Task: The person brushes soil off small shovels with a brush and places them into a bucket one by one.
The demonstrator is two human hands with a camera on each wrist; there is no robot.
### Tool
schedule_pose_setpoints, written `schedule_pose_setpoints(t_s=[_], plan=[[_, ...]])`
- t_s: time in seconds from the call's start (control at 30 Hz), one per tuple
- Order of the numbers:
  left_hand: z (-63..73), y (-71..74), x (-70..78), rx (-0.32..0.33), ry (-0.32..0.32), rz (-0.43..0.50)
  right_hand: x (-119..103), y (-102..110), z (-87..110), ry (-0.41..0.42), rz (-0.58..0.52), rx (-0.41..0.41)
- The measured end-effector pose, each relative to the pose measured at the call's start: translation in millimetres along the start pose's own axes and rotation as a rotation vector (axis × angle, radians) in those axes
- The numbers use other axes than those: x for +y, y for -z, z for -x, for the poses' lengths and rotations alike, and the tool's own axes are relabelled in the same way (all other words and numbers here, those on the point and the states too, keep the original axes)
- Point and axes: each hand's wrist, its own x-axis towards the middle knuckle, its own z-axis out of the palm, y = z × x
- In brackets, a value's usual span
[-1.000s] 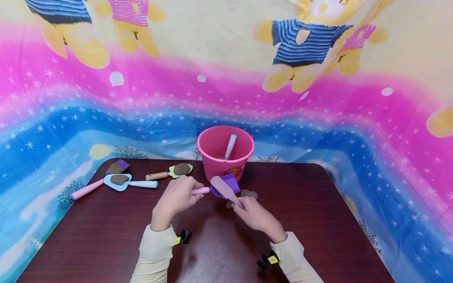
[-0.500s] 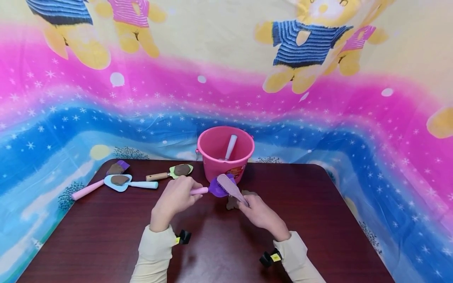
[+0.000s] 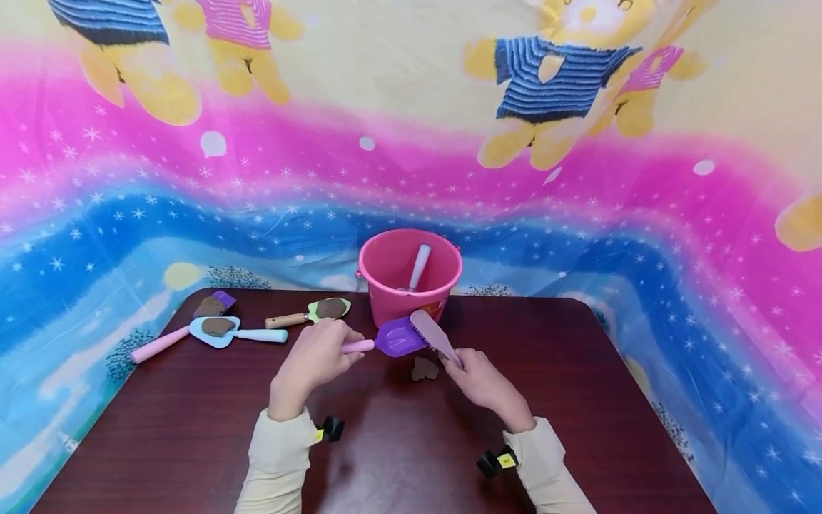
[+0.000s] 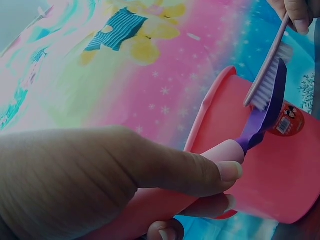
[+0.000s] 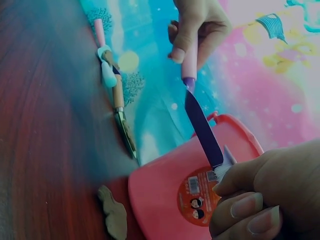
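Note:
My left hand grips the pink handle of a purple toy shovel, its blade raised in front of the pink bucket. My right hand holds a pale pink brush by its handle. The brush head lies across the right end of the blade, and in the left wrist view its white bristles press along the blade's surface. On the table below them lies a brown clay-like lump, also seen beside the bucket in the right wrist view.
A pale-handled tool stands inside the bucket. To the left lie a green trowel with a wooden handle, a light blue trowel and another pink-handled purple shovel, each bearing a brown lump. A printed cloth hangs behind the table.
The brush has slid rightward along the blade to its far end, with my right hand moving right. My left hand has shifted slightly left with the shovel. More of the blade shows.

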Motion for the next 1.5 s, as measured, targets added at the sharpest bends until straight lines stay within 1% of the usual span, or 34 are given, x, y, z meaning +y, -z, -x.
schedule_pose_setpoints(t_s=[0.13, 0.3, 0.43, 0.6, 0.9, 1.0, 1.13, 1.23, 1.33, 1.5], plan=[[-0.2, 1.2, -1.3, -0.006, 0.001, 0.018, 3.2, 4.1, -0.5, -0.012, -0.012, -0.002], [-1.3, 0.9, -4.1, -0.004, -0.005, 0.027, 5.9, 7.8, -1.5, -0.011, 0.013, 0.030], [-1.1, 0.2, -3.6, -0.024, 0.022, 0.058, 6.8, 11.1, -1.0, -0.019, 0.041, 0.064], [-1.3, -1.0, -2.5, -0.048, 0.039, 0.081, 5.1, 13.6, 1.2, -0.023, 0.028, 0.075], [-2.5, -3.0, -1.8, -0.048, 0.021, 0.068, -6.9, 5.9, 4.0, 0.030, -0.026, 0.017], [-3.5, -4.8, -1.6, -0.049, 0.012, 0.060, -10.3, 0.0, 4.7, 0.052, -0.020, -0.001], [-3.8, -6.2, -0.5, -0.050, -0.002, 0.055, -15.0, -8.0, 5.3, 0.103, -0.009, -0.031], [-3.7, -6.6, 0.5, -0.045, -0.008, 0.058, -18.7, -11.9, 6.4, 0.131, -0.019, -0.055], [-3.8, -6.7, 1.4, -0.041, -0.013, 0.054, -22.0, -14.7, 7.6, 0.140, -0.038, -0.078], [-3.9, -6.2, 2.9, -0.043, -0.021, 0.050, -22.5, -18.0, 7.2, 0.143, -0.034, -0.105]])
